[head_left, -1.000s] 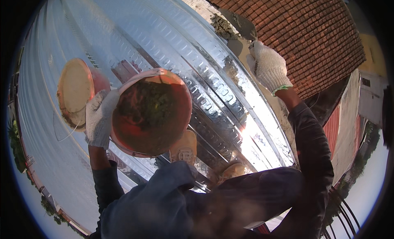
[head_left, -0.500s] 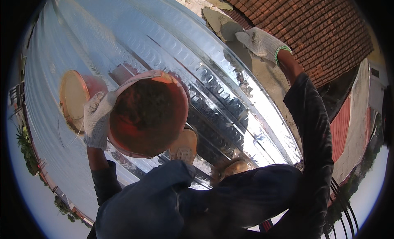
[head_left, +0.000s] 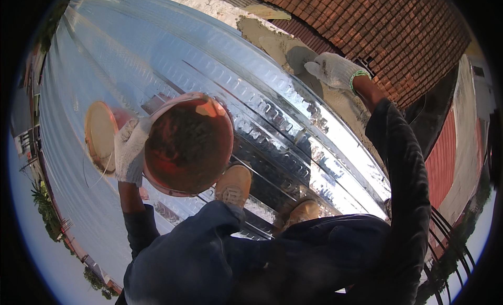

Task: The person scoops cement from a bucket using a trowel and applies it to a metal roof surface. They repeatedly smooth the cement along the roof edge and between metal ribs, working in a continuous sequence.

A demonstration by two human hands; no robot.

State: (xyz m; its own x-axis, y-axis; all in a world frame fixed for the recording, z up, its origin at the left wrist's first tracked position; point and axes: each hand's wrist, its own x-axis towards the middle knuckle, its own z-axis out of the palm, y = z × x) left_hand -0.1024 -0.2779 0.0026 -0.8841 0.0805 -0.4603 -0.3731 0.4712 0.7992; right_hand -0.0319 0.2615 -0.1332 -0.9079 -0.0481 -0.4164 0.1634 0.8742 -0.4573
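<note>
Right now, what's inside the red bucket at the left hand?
The red bucket holds a dark, rough mass, with reddish inner wall showing around it. The mass covers the bottom, so neither that nor its depth can be seen.

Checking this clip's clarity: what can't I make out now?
Head view:
Held bucket, bottom: under dark contents.
Second bucket, side: partly behind left hand.
Trowel, handle: covered by right hand.
Right shoe, heel: behind trousers.
Trees: too small for detail.
</note>
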